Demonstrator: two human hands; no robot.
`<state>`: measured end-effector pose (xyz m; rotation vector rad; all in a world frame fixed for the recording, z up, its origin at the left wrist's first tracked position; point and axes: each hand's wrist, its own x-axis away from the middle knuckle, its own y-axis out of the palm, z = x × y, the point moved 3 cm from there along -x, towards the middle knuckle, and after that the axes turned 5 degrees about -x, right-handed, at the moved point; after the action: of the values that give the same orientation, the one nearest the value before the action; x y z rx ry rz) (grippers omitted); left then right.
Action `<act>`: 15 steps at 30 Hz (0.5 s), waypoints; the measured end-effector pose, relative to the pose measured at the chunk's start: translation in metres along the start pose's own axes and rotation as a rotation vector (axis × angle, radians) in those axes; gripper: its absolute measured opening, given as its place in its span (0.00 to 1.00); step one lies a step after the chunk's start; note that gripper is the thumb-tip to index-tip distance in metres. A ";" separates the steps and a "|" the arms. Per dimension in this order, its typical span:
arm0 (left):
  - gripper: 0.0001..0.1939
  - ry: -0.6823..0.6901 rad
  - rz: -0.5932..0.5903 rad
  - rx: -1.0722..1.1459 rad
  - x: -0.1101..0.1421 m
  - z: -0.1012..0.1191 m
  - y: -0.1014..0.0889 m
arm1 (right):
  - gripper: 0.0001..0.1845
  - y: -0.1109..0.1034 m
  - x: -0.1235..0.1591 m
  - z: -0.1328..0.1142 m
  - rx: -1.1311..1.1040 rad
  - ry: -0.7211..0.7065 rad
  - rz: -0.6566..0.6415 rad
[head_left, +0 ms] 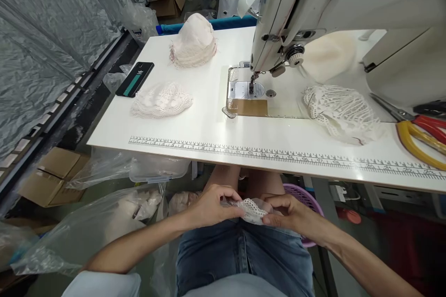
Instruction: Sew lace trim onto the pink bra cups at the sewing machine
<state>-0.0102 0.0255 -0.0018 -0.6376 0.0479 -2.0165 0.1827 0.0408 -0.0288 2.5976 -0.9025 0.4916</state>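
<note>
Above my lap, a small piece of white lace fabric (253, 210) is stretched between my two hands. My left hand (218, 205) pinches its left end between thumb and fingers. At the other end my right hand (291, 213) grips it the same way. Both hands are below the front edge of the sewing table (205, 131). On the table's left part lies a flat white lace piece (162, 100), with a stack of cream fabric cups (195, 41) behind it. A crumpled heap of white lace (343, 112) rests right of the needle area.
A sewing machine (278, 18) stands over the table, its presser foot (251, 86) at the centre. Scissors (418, 132) with yellow and red handles lie at the right edge. A phone (135, 80) is at the left. Beneath are a purple basket (306, 197) and plastic bags (90, 222).
</note>
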 end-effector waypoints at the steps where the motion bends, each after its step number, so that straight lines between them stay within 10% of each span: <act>1: 0.09 0.012 0.011 0.003 0.000 0.000 0.000 | 0.16 0.000 0.000 0.000 -0.004 -0.004 -0.004; 15: 0.09 0.042 0.065 -0.085 0.006 0.007 -0.002 | 0.15 0.020 -0.008 -0.028 0.229 -0.132 0.130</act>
<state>-0.0111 0.0235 0.0068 -0.6392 0.1782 -1.9737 0.1582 0.0417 -0.0036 2.8171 -1.1247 0.4882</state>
